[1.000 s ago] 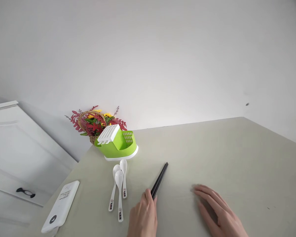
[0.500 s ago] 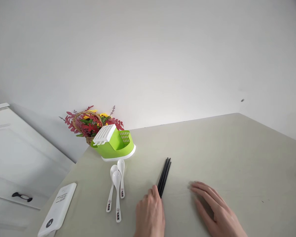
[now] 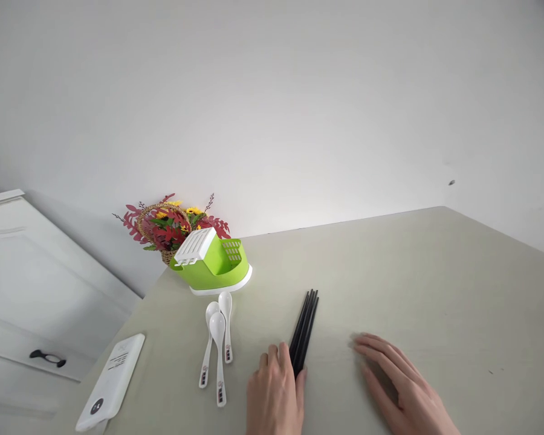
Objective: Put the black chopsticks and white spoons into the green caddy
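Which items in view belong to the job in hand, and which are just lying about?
In the job:
black chopsticks, in left hand
possibly white spoons, green-and-white utensil holder

Lying about, apparently:
flower basket
white slab, perhaps a power bank

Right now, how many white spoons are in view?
3 on the table: left spoon, middle spoon and right spoon, bunched in front of the green holder; any behind it would be hidden.

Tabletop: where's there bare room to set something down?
Biggest patch on the tabletop: beyond the right hand, from the black chopsticks rightward and back to the wall. Narrow: the strip between the white spoons and the left hand. Crowded: back left, where the flower basket, green cutlery caddy and spoons bunch up.
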Tool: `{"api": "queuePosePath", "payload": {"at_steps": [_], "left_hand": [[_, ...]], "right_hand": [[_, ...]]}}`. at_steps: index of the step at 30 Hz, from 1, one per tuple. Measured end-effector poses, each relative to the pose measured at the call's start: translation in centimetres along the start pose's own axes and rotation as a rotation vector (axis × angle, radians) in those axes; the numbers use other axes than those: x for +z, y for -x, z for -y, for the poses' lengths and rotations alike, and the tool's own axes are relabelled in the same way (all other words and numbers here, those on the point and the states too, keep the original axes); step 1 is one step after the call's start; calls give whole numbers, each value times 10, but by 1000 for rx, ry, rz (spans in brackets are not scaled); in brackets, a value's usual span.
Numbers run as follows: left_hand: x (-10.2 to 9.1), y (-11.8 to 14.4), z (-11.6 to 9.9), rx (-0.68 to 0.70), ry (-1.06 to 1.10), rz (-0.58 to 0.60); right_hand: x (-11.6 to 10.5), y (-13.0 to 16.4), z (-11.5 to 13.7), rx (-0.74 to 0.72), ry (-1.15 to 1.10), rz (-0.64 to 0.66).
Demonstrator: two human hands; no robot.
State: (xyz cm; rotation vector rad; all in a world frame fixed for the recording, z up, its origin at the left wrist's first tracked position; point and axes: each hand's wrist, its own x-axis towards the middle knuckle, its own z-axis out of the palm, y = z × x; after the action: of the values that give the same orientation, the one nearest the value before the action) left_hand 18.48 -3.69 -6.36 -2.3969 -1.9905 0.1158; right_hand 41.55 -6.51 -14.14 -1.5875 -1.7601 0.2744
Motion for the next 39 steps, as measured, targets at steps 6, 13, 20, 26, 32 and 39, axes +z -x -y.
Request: {"api": "queuePosePath", "payload": {"at_steps": [6, 13, 20, 26, 32, 39], "left_hand": [[13, 11, 21, 67, 158, -121], [1, 7, 60, -51, 212, -441], [9, -3, 116, -304, 45, -547], [14, -3, 126, -385, 95, -412], [12, -1, 126, -408, 29, -323], [10, -1, 134, -362, 72, -262]], "right_hand": [[-1, 0, 0, 17, -5, 5], [0, 1, -4, 10, 21, 42], [-1, 2, -3, 6, 29, 37], [0, 2, -5, 1, 27, 22], [3, 2, -8, -6, 27, 25], [2, 2, -11, 4, 27, 43]]}}
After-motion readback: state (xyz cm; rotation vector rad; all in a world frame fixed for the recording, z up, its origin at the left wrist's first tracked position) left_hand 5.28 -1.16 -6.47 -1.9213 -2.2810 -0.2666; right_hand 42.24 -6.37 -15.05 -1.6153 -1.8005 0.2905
